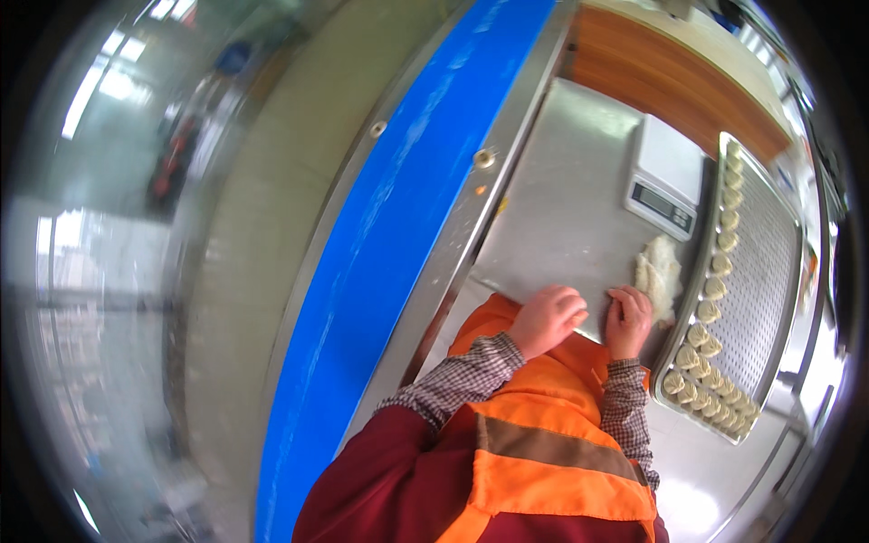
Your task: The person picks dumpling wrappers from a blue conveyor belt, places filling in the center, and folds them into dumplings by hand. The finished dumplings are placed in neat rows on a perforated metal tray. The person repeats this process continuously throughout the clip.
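Note:
Curled in front of my orange apron [543, 400], my left hand [548, 320] is at the near edge of the stainless steel table [563, 203]. Its fingers bend inward, and I cannot tell whether anything is inside them. My right hand [629, 320] lies at the same edge, a short gap away, with the fingers bent over the metal. Directly beside it is a crumpled whitish cloth [657, 275]. Beyond the cloth stands a white digital kitchen scale [669, 166] with nothing on its platform.
On the right, a perforated metal tray [764, 251] holds several pleated dumplings [709, 312] along its left side and near end. A blue conveyor belt [407, 203] in a steel frame runs along the left. Behind the scale is a wooden board [679, 68].

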The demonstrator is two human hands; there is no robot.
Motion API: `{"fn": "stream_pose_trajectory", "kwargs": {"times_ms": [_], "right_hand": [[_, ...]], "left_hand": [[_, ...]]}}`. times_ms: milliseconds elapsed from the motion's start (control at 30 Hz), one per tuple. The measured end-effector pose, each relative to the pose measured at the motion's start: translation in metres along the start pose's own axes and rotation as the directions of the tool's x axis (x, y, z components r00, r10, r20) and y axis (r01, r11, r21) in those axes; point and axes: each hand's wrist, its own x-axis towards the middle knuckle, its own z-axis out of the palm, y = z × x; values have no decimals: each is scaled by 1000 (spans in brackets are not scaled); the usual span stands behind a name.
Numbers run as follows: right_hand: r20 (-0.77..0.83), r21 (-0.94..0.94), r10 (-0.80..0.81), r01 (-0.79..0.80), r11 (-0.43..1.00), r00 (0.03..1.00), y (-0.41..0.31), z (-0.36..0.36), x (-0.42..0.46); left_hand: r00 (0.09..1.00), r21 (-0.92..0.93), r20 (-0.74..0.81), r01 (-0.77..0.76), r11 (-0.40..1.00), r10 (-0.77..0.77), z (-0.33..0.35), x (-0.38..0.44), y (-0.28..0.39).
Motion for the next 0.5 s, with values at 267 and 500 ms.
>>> {"fn": "stream_pose_trajectory", "kwargs": {"times_ms": [267, 500], "right_hand": [[9, -322, 177, -165, 932, 984, 14, -28, 8], [137, -87, 173, -162, 983, 975, 9, -27, 34]], "left_hand": [[998, -78, -46, -36, 996, 33, -7, -24, 13], [958, -146, -255, -171, 974, 130, -47, -10, 50]]}}
